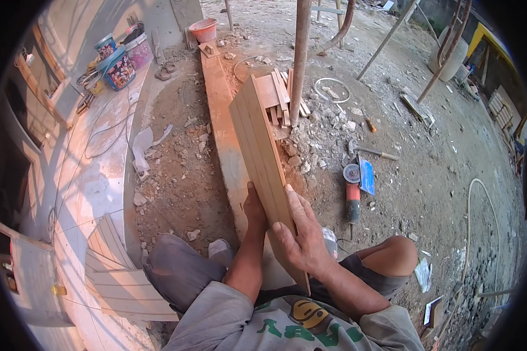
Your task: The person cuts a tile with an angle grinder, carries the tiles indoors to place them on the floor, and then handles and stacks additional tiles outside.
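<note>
A long tan board (pixel 259 143) with lengthwise grooves stands on edge, slanting away from my lap. My left hand (pixel 255 207) holds its left side, the fingers partly hidden behind it. My right hand (pixel 301 237) grips the right edge, thumb on the grooved face. Beyond the board, cut strips and tile pieces (pixel 280 96) lie in a pile beside a pole. To the right on the ground rest a red angle grinder (pixel 352 196), a blue sheet (pixel 366 176) and a hammer (pixel 376 152).
A dusty orange ledge (pixel 219 111) runs ahead, with a red bucket (pixel 203 30) at its far end. Paint buckets (pixel 118 69) stand on the left slab. More grooved boards (pixel 120 281) lie at lower left. An upright pole (pixel 300 58) rises ahead amid rubble.
</note>
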Demonstrator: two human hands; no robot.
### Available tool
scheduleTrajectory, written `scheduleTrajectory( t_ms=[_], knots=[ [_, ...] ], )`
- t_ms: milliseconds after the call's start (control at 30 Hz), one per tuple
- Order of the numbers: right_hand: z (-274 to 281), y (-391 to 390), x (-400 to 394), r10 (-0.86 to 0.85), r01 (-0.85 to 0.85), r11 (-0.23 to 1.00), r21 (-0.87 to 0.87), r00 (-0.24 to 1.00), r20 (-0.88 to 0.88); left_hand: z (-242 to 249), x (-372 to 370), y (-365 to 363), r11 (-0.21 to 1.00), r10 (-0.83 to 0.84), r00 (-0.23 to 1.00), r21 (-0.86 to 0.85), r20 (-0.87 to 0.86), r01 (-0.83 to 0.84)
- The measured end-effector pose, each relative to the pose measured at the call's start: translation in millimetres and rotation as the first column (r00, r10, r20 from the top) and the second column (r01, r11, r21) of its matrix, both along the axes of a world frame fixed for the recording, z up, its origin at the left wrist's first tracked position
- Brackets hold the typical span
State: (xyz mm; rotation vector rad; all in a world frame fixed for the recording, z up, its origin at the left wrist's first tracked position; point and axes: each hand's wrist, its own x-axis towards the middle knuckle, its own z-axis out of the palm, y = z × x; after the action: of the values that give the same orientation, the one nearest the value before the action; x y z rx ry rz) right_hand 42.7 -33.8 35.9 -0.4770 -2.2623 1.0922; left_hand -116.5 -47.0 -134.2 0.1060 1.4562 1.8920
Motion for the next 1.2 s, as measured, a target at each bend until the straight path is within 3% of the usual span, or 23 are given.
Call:
scheduleTrajectory(
  t_ms=[200, 400, 467, 567, 700, 867, 1067, 1200],
  knots=[
    [2.4, 5.1, -0.2, -0.035, 0.035, 0.999, 0.018, 0.999, -0.017, 2.1, 2.0, 1.6, 1.0, 0.012, 1.0, 0.016, -0.023, -0.012],
    [4.6, 12.2, 0.9, -0.093, 0.095, 0.995, 0.029, 0.994, -0.048, 10.5, 1.3, -1.3, 0.996, 0.039, 0.971, -0.073, -0.237, -0.058],
    [6.0, 15.7, 1.7, -0.119, 0.115, 0.992, -0.048, 0.99, -0.074, 9.4, -1.2, -2.0, 0.993, 0.054, 0.955, -0.087, -0.29, -0.083],
    [-1.4, 22.7, 2.6, -0.146, 0.15, 0.988, 0.036, 0.985, -0.096, 21.7, 0.9, -3.9, 0.987, 0.073, 0.95, -0.115, -0.303, -0.112],
    [3.3, 24.9, 4.6, -0.162, 0.162, 0.987, -0.01, 0.984, -0.07, 20.5, 1.4, -5.0, 0.985, 0.103, 0.954, -0.106, -0.28, -0.138],
    [8.9, 25.0, 5.2, -0.188, 0.191, 0.979, 0.071, 0.981, -0.058, 22.4, 0.9, -9.0, 0.988, -0.021, 0.959, -0.151, -0.283, -0.023],
    [20.3, 19.8, 9.9, -0.176, 0.176, 0.984, -0.007, 0.984, -0.011, 31.3, 5.7, -6.6, 0.989, 0.012, 0.967, -0.14, -0.255, -0.049],
    [19.5, 17.4, 6.5, -0.154, 0.153, 0.988, -0.016, 0.984, -0.085, 23.9, 0.7, -6.4, 0.993, 0.006, 0.956, -0.109, -0.295, -0.04]
  ],
)
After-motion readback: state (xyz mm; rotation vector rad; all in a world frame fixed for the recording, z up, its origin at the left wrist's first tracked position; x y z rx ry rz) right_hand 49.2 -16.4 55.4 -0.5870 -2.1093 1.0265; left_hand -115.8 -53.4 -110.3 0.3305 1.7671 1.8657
